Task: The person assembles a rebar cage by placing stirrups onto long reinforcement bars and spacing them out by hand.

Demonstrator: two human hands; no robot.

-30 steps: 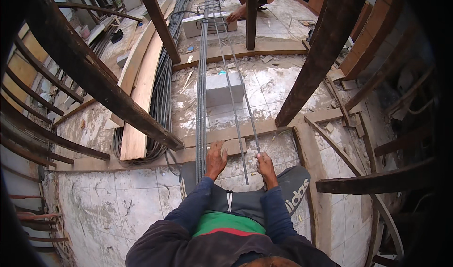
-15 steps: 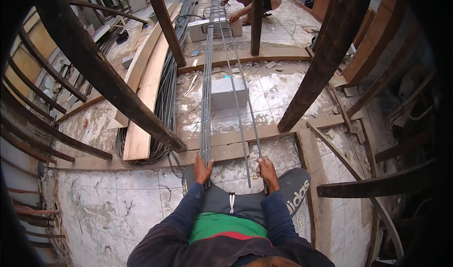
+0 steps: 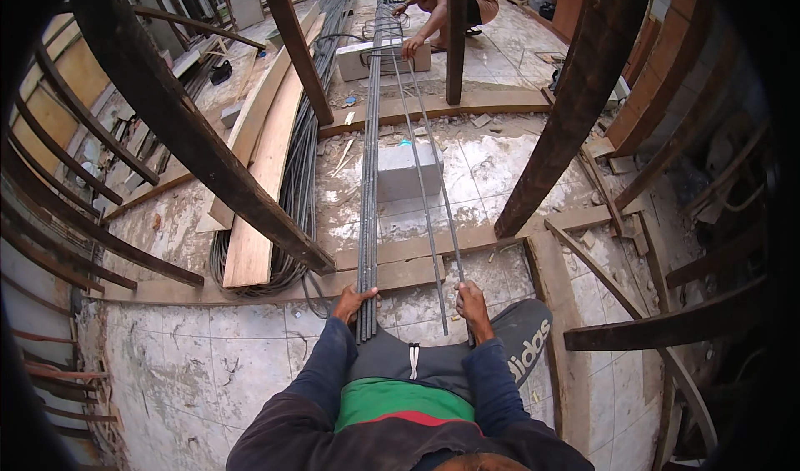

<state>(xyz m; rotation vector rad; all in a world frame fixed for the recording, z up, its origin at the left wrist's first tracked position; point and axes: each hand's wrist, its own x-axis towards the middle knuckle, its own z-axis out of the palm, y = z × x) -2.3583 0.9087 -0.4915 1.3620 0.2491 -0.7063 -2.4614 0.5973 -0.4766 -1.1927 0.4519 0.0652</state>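
My left hand (image 3: 353, 303) is closed round the near end of a bundle of long ribbed steel bars (image 3: 370, 179), its thumb lying across the top. With my right hand (image 3: 472, 302) I grip the near end of a single steel bar (image 3: 448, 213) to the right. Between my hands another loose bar (image 3: 430, 229) ends untouched in front of my lap. The bars run away from me over a grey block (image 3: 408, 172) and on to a farther block (image 3: 354, 64), where bent wire stirrups (image 3: 382, 28) surround them.
A crouching co-worker's hand (image 3: 412, 48) touches the bars at the far block. Dark wooden posts (image 3: 196, 129) slant up on both sides. Planks (image 3: 254, 242) lie on coiled steel rods to the left. Timber beams (image 3: 400, 274) cross the dirty tiled floor.
My left hand has shifted to the bundle's left side, its thumb now across the bars. The bars' near ends have spread slightly. The co-worker's nearer hand has moved a little onto the bars.
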